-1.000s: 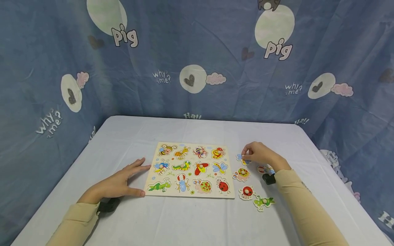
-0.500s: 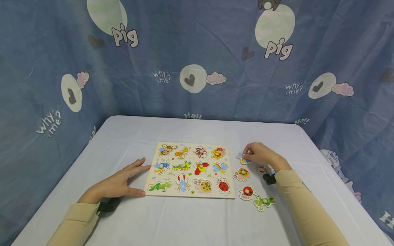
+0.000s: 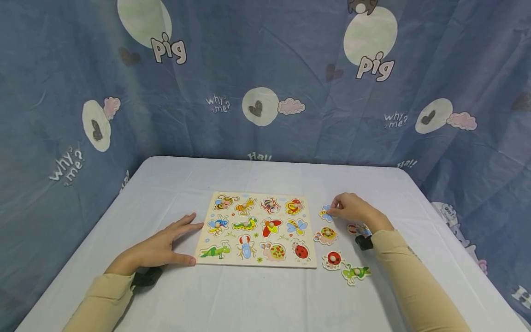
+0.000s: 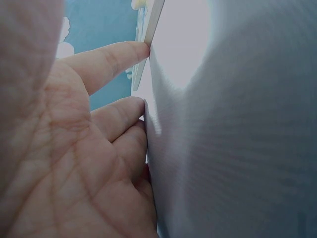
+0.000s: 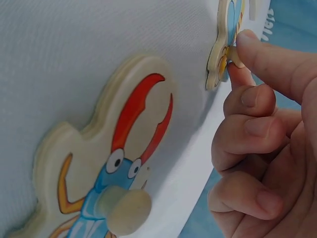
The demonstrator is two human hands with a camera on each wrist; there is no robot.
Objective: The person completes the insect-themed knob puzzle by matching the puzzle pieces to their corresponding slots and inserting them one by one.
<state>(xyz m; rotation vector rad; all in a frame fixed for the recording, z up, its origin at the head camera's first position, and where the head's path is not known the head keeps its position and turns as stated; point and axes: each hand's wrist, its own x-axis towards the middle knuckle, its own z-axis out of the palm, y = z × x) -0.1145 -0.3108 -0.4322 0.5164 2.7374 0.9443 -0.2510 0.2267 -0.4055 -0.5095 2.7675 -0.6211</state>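
Observation:
In the head view my right hand (image 3: pixel 354 210) pinches the wooden knob of a blue-winged dragonfly puzzle piece (image 3: pixel 324 213) to the right of the board. The right wrist view shows thumb and forefinger on that knob (image 5: pixel 235 56), the other fingers curled in. My left hand (image 3: pixel 163 244) lies spread at the left edge of the wooden insect puzzle board (image 3: pixel 249 263), thumb and forefinger tips right at its side. Seated knobbed pieces fill the board's back row and part of its middle row. The dragonfly, grasshopper, stag beetle, snail and ladybird places show only printed pictures.
Right of the board lie a snail piece (image 3: pixel 326 235), a ladybird piece (image 3: pixel 332 260) and a grasshopper piece (image 3: pixel 355 274). A stag beetle piece (image 3: pixel 357 229) lies partly under the right wrist. White cloth covers the table (image 3: pixel 257 304); a blue printed curtain (image 3: pixel 265 60) hangs behind.
The dragonfly piece has turned a little clockwise in place, and my right hand has shifted slightly to the right with its pinch kept. My left hand and the board have stayed still.

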